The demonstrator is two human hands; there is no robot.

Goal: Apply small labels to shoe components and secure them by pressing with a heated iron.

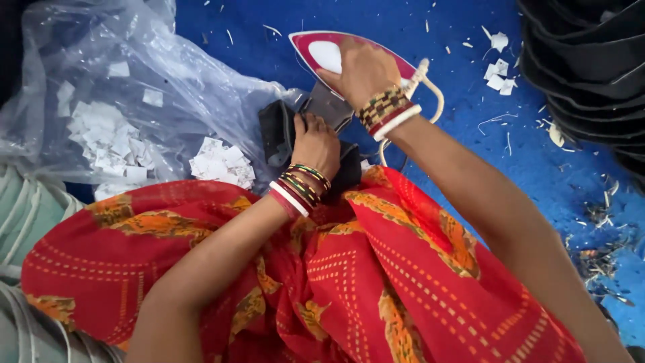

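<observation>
My right hand [363,70] grips the handle of a pink and white clothes iron [321,52], its soleplate tilted down onto a black fabric piece [279,131]. My left hand [316,144] presses that black piece down, fingers closed on it, just in front of my lap. Both wrists wear several coloured bangles. The iron's white cord [430,84] loops beside my right wrist. Part of the black piece is hidden under my left hand.
A clear plastic bag [101,87] with several small white paper squares lies at the left on the blue mat [470,27]. A stack of black curved pieces [591,60] stands at the upper right. White scraps litter the mat. Red patterned cloth [376,282] covers my lap.
</observation>
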